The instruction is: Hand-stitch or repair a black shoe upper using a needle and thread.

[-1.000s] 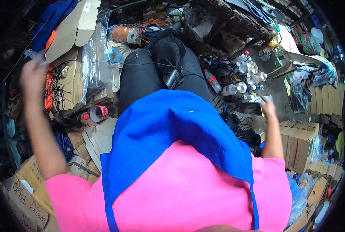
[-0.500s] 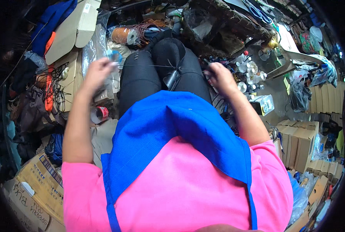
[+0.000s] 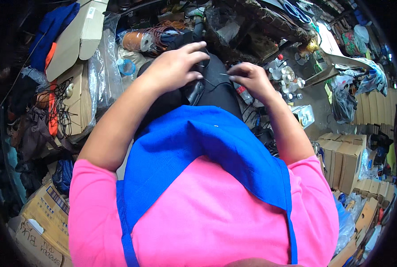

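A shiny black leather piece (image 3: 193, 92), which looks like part of a shoe, lies on my black-trousered lap. Over it my left hand (image 3: 174, 66) is spread, with fingers apart and the thumb close to the leather. How far the fingers touch it I cannot tell. Just to the right, my right hand (image 3: 254, 82) pinches a thin, bright needle (image 3: 223, 74) that points toward my left hand. A dark thread (image 3: 214, 84) curves slackly between the leather and my right hand. A blue apron (image 3: 198, 129) covers the top of my lap.
An orange thread spool (image 3: 135, 41) and flattened cardboard (image 3: 74, 40) lie ahead left. Several small bottles (image 3: 287, 78) stand to the right, beside a clear-sided container (image 3: 303, 115). Cardboard boxes (image 3: 343, 158) are stacked farther right. A plastic bottle (image 3: 243, 93) lies beside my right thigh.
My left hand has moved from far left to above the leather piece, fingers spreading. My right hand has shifted slightly left. The thread, stretched between both hands before, now hangs slack.
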The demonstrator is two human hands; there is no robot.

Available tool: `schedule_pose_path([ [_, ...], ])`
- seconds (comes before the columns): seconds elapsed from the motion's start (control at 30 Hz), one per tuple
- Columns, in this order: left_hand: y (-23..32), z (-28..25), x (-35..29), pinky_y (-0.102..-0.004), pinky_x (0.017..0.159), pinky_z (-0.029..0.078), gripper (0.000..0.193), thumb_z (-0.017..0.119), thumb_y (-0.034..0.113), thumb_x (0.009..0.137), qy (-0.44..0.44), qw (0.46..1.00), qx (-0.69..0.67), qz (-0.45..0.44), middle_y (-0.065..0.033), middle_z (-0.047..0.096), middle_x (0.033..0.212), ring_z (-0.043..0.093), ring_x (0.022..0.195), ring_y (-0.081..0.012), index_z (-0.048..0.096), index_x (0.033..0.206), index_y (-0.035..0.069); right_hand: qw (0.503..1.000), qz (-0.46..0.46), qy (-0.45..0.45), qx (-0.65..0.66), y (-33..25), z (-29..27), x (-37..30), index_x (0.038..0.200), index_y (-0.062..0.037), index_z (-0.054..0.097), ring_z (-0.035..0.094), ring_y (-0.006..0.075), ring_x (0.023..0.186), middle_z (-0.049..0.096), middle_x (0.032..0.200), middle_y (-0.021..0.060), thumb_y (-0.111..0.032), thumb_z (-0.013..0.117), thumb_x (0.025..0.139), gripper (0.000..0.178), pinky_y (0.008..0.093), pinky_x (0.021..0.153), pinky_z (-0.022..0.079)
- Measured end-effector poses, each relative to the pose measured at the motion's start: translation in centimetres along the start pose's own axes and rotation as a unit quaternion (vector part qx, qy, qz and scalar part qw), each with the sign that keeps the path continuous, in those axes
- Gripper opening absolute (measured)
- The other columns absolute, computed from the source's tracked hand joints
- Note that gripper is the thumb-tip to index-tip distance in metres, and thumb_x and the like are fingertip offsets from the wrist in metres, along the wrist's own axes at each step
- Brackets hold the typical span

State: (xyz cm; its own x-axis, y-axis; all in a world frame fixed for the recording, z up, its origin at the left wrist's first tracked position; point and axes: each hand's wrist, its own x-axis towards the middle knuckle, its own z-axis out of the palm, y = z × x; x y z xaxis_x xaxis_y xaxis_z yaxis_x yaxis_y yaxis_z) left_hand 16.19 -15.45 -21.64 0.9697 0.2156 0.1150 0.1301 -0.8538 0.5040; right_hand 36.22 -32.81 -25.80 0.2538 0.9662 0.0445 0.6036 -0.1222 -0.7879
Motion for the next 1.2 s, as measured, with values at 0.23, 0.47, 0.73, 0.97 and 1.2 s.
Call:
schedule_pose_path([
  [0.23,-3.4,1.4,4.5,-0.0375,0.085,0.046,0.033,0.073,0.023,0.076,-0.239,0.966,-0.030,-0.089,-0.0122,0.060,0.099,0.058,0.101,-0.0284,0.065,0.100,0.002,0.999,-0.007,-0.042,0.014,-0.4,1.7,2.8,0.088,-0.0059,0.070,0.059,0.0125,0.079,0.057,0.082,0.0028,-0.008,0.074,0.074,0.014,0.0265,0.071,0.048],
  [0.47,-5.8,3.1,3.6,-0.0315,0.085,0.043,0.024,0.071,0.017,0.077,-0.206,0.948,-0.230,-0.075,-0.0074,0.059,0.091,0.057,0.092,-0.0199,0.066,0.093,0.001,0.993,-0.058,-0.078,-0.074,-0.8,2.1,4.0,0.087,-0.0085,0.071,0.059,0.0154,0.078,0.057,0.081,0.0043,-0.010,0.074,0.074,0.013,0.0289,0.070,0.048],
  [0.73,-6.1,3.4,3.1,-0.0311,0.089,0.042,0.029,0.069,0.017,0.078,-0.200,0.929,-0.299,-0.086,-0.0082,0.061,0.097,0.057,0.096,-0.0196,0.067,0.102,0.000,0.999,-0.028,-0.020,0.015,-0.8,4.0,2.5,0.086,-0.0081,0.070,0.061,0.0165,0.076,0.059,0.078,0.0044,-0.006,0.072,0.074,0.012,0.0284,0.068,0.049],
  [0.97,-5.7,2.1,3.2,-0.0299,0.093,0.042,0.037,0.063,0.015,0.081,-0.273,0.923,-0.262,-0.073,-0.0119,0.065,0.107,0.059,0.102,-0.0196,0.063,0.116,0.003,0.981,-0.125,0.027,-0.146,-1.9,4.5,0.9,0.091,-0.0150,0.071,0.060,0.0240,0.074,0.057,0.078,0.0072,-0.007,0.069,0.075,0.018,0.0345,0.066,0.048],
  [1.2,-4.6,1.2,2.9,-0.0343,0.094,0.041,0.035,0.064,0.008,0.076,-0.284,0.934,-0.213,-0.044,-0.0140,0.061,0.106,0.056,0.105,-0.0249,0.065,0.111,0.003,0.882,-0.160,-0.124,-0.426,-7.6,3.8,2.4,0.087,-0.0127,0.070,0.061,0.0232,0.085,0.060,0.089,0.0072,-0.016,0.058,0.077,0.016,0.0385,0.079,0.042],
])
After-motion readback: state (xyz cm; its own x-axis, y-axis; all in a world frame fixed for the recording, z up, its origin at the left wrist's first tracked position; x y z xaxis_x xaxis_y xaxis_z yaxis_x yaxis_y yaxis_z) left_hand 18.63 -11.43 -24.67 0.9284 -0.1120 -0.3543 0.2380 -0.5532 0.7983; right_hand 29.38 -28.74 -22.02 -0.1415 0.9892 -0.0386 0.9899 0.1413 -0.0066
